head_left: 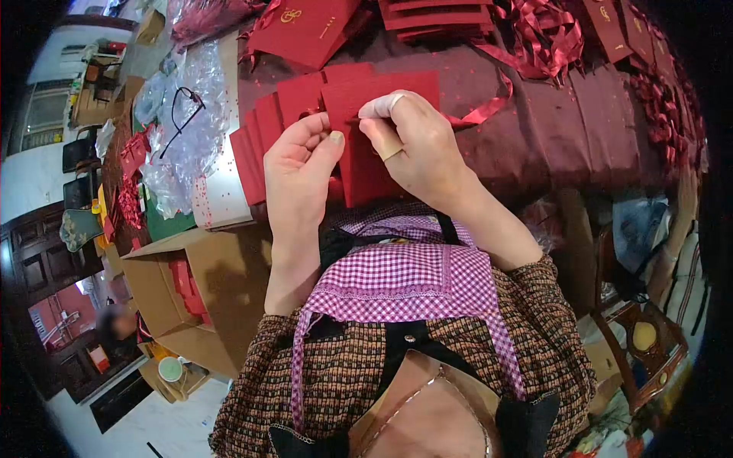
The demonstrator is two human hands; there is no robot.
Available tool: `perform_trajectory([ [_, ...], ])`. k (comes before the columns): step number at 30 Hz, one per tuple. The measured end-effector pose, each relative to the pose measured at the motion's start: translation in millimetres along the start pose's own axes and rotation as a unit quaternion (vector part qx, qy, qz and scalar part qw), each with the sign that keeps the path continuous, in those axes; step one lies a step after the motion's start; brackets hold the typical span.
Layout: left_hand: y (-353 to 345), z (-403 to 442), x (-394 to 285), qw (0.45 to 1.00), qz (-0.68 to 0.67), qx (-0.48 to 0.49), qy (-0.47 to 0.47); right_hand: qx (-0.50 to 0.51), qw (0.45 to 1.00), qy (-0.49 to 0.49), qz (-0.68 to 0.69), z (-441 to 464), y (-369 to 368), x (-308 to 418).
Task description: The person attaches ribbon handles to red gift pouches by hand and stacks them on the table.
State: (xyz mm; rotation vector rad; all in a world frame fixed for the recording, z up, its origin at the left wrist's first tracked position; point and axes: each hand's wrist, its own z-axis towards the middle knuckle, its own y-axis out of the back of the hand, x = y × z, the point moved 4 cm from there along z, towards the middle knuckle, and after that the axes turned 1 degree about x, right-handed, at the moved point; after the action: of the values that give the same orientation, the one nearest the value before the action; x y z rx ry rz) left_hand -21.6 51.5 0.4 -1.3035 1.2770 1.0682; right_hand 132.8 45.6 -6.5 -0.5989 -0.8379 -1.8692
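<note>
A flat red paper piece (374, 172), a folded card or bag, lies upright before me, over several similar red pieces (263, 122) fanned out to its left. My left hand (301, 164) is closed at its left edge, thumb against curled fingers, with a bit of dark red ribbon (311, 112) at the fingertips. Over its front, my right hand (420, 141) pinches with thumb and index finger; what they hold is too small to make out. Pale tape wraps two of its fingers. A shiny red ribbon (492, 107) trails out to the right from behind this hand.
Red folders with gold print (305, 27) and a stack of red pieces (435, 15) lie at the back, beside a ribbon heap (542, 38). Eyeglasses (183, 114) rest on clear plastic (175, 145) at left. Below stands an open cardboard box (229, 282). Another person (114, 328) is at far left.
</note>
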Motion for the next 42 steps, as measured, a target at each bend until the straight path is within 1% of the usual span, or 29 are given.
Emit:
perform_trajectory([
  [2,-1,-1,-1,0.999,0.016,-0.004,-0.029,-0.002,1.0,-0.005,0.0,-1,-1,0],
  [6,-4,-4,-1,0.999,0.008,0.006,-0.046,-0.007,1.0,-0.017,0.01,-1,-1,0],
  [11,-6,-9,-4,0.996,0.036,-0.001,-0.079,0.003,1.0,-0.018,-0.002,0,0,5],
  [13,-8,-9,-3,0.994,0.048,0.001,-0.094,-0.003,0.995,0.058,-0.081,0,0,11],
  [14,-9,-10,-3,0.992,0.06,0.004,-0.108,-0.004,0.995,0.058,-0.081,0,1,11],
  [16,-9,-12,-2,0.989,0.087,-0.004,-0.117,0.059,0.962,0.13,-0.234,-3,-4,16],
  [18,-10,-12,0,0.985,0.115,-0.011,-0.127,0.045,0.963,0.135,-0.229,-4,-5,16],
  [20,-10,-11,1,0.973,0.155,-0.017,-0.171,0.031,0.964,0.14,-0.224,-3,-4,17],
  [21,-11,-12,0,0.973,0.156,-0.016,-0.171,0.033,0.978,0.113,-0.173,1,0,17],
  [22,-12,-13,-1,0.98,0.128,-0.014,-0.153,0.034,0.988,0.086,-0.121,4,2,16],
  [23,-12,-13,-1,0.986,0.101,-0.011,-0.135,0.049,0.996,-0.067,0.032,5,4,6],
  [27,-11,-11,3,0.989,0.077,-0.01,-0.124,0.046,0.996,-0.071,0.038,-1,3,0],
  [29,-9,-10,2,0.995,0.065,-0.013,-0.077,0.044,0.996,-0.065,0.041,-2,3,0],
  [31,-6,-7,1,0.995,0.079,-0.015,-0.065,0.04,0.996,-0.068,0.05,-4,2,-3],
  [33,-2,-4,5,0.997,0.075,-0.005,0.0,0.037,0.995,-0.071,0.061,-5,2,-4],
  [34,-3,-4,5,0.997,0.075,-0.005,0.0,0.042,0.993,-0.083,0.07,-5,2,-4],
  [36,-6,-2,2,1.0,0.005,0.017,-0.018,0.047,0.991,-0.095,0.077,-5,2,-5],
  [38,-4,-2,4,1.0,-0.002,0.027,-0.012,0.061,0.979,-0.155,0.116,-7,1,-10],
  [42,-5,0,5,0.999,0.004,0.037,-0.004,0.085,0.975,-0.177,0.106,-7,4,-10],
])
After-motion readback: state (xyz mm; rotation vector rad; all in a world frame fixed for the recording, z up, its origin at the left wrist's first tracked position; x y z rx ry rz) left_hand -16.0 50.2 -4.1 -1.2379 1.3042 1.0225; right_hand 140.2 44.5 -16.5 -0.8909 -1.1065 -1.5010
